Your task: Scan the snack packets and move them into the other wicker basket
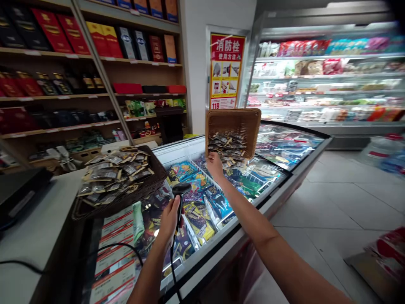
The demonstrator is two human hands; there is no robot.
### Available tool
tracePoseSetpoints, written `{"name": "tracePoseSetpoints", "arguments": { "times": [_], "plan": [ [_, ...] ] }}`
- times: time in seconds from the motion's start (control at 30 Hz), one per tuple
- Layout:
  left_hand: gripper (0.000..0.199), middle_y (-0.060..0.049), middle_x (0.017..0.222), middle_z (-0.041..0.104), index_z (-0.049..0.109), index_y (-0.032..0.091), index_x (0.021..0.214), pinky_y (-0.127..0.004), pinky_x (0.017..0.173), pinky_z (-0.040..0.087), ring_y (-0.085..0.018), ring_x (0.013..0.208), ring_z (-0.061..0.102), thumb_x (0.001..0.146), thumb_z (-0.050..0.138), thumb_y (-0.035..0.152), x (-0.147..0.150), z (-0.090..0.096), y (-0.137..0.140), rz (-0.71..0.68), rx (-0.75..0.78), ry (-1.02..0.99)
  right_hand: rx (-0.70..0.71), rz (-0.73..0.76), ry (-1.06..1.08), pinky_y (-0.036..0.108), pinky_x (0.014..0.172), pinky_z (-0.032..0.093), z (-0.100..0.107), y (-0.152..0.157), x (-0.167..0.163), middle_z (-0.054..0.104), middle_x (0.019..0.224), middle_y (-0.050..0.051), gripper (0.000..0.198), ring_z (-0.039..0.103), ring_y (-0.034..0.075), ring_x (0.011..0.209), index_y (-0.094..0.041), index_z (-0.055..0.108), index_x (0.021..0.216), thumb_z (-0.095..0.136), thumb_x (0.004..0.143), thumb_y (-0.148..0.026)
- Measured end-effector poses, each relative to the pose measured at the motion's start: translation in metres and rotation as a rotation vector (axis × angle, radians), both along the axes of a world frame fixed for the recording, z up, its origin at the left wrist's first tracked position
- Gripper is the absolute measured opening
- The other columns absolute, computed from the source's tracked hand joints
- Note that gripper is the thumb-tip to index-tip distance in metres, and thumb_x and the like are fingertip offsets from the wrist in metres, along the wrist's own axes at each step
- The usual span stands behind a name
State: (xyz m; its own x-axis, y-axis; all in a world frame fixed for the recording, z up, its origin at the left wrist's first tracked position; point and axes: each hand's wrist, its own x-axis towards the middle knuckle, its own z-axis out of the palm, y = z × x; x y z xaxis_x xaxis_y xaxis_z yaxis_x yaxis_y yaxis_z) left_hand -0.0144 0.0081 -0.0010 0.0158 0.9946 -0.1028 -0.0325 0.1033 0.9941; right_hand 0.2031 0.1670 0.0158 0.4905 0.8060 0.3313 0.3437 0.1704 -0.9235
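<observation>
My left hand (pixel 169 217) is closed around the handle of a black barcode scanner (pixel 181 189), held above the glass-topped freezer (pixel 205 253). A black cable hangs from the scanner. Farther forward, my right hand (pixel 215 165) has its fingers closed at the lower left edge of a light brown wicker basket (pixel 233 118). That basket is tilted so its inside faces me, with small flat packets (pixel 228 143) gathered in its lower part. A dark brown wicker basket (pixel 160 166), heaped with similar packets (pixel 107 173), stands to the left of the scanner.
Bagged frozen goods (pixel 198 219) lie in the freezer below both hands. A sheet of price labels (pixel 117 253) is at the near left, beside a white counter (pixel 60 207). Shelves of boxes (pixel 110 40) line the left wall; a chilled display (pixel 325 78) stands at the back right.
</observation>
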Motion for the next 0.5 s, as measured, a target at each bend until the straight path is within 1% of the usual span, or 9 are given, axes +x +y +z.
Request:
{"name": "tracePoseSetpoints", "arguments": {
  "times": [0.1, 0.17, 0.23, 0.3, 0.33, 0.4, 0.47, 0.5],
  "plan": [
    [0.066, 0.006, 0.059, 0.054, 0.052, 0.020, 0.074, -0.022, 0.036, 0.032, -0.007, 0.036, 0.043, 0.073, 0.063, 0.085, -0.001, -0.004, 0.002, 0.070, -0.040, -0.028, -0.018, 0.360, -0.089, 0.036, 0.092, 0.051, 0.026, 0.007, -0.060, 0.071, 0.093, 0.005, 0.008, 0.066, 0.021, 0.085, -0.021, 0.070, 0.091, 0.065, 0.086, -0.018],
    [0.066, 0.006, 0.062, 0.056, 0.051, 0.021, 0.076, -0.023, 0.036, 0.032, -0.007, 0.035, 0.043, 0.072, 0.062, 0.086, -0.001, -0.006, 0.003, 0.092, -0.057, -0.055, 0.000, 0.546, -0.173, 0.035, 0.090, 0.051, 0.045, 0.016, -0.109, 0.071, 0.085, 0.003, 0.008, 0.066, 0.021, 0.083, -0.023, 0.069, 0.080, 0.067, 0.084, -0.016],
    [0.068, 0.006, 0.062, 0.055, 0.051, 0.021, 0.077, -0.023, 0.035, 0.030, -0.007, 0.034, 0.042, 0.070, 0.061, 0.089, -0.002, -0.007, 0.003, 0.093, -0.074, -0.059, 0.030, 0.672, -0.322, 0.036, 0.091, 0.052, 0.064, 0.027, -0.163, 0.072, 0.083, 0.002, 0.011, 0.067, 0.023, 0.087, -0.023, 0.068, 0.076, 0.070, 0.081, -0.014],
    [0.069, 0.006, 0.061, 0.054, 0.051, 0.022, 0.078, -0.023, 0.035, 0.030, -0.008, 0.034, 0.043, 0.069, 0.060, 0.090, -0.002, -0.007, 0.003, 0.085, -0.084, -0.054, 0.029, 0.805, -0.501, 0.038, 0.093, 0.052, 0.080, 0.036, -0.218, 0.073, 0.087, 0.004, 0.009, 0.068, 0.027, 0.094, -0.023, 0.069, 0.080, 0.074, 0.079, -0.015],
    [0.068, 0.006, 0.061, 0.053, 0.052, 0.022, 0.079, -0.023, 0.035, 0.029, -0.008, 0.033, 0.043, 0.069, 0.060, 0.089, -0.002, -0.007, 0.003, 0.081, -0.087, -0.051, 0.018, 0.867, -0.573, 0.039, 0.094, 0.053, 0.086, 0.039, -0.244, 0.074, 0.092, 0.006, 0.011, 0.069, 0.029, 0.099, -0.022, 0.070, 0.086, 0.076, 0.078, -0.017],
    [0.065, 0.006, 0.058, 0.053, 0.053, 0.022, 0.079, -0.024, 0.035, 0.027, -0.009, 0.033, 0.043, 0.071, 0.061, 0.086, -0.003, -0.008, 0.002, 0.073, -0.094, -0.047, -0.024, 0.969, -0.693, 0.041, 0.095, 0.054, 0.095, 0.042, -0.290, 0.074, 0.102, 0.009, 0.031, 0.068, 0.033, 0.106, -0.020, 0.069, 0.106, 0.080, 0.077, -0.023],
    [0.059, 0.005, 0.054, 0.052, 0.054, 0.023, 0.079, -0.025, 0.036, 0.027, -0.010, 0.033, 0.043, 0.073, 0.061, 0.081, -0.004, -0.010, 0.001, 0.061, -0.102, -0.046, -0.066, 1.019, -0.804, 0.043, 0.095, 0.055, 0.098, 0.041, -0.326, 0.073, 0.112, 0.014, 0.054, 0.067, 0.035, 0.112, -0.016, 0.061, 0.125, 0.082, 0.077, -0.029],
    [0.057, 0.004, 0.052, 0.052, 0.055, 0.023, 0.078, -0.025, 0.037, 0.027, -0.011, 0.034, 0.044, 0.074, 0.062, 0.079, -0.005, -0.011, 0.001, 0.049, -0.105, -0.047, -0.082, 1.023, -0.857, 0.045, 0.095, 0.056, 0.098, 0.040, -0.339, 0.072, 0.117, 0.015, 0.062, 0.066, 0.036, 0.114, -0.015, 0.057, 0.131, 0.082, 0.077, -0.030]
  ]
}}
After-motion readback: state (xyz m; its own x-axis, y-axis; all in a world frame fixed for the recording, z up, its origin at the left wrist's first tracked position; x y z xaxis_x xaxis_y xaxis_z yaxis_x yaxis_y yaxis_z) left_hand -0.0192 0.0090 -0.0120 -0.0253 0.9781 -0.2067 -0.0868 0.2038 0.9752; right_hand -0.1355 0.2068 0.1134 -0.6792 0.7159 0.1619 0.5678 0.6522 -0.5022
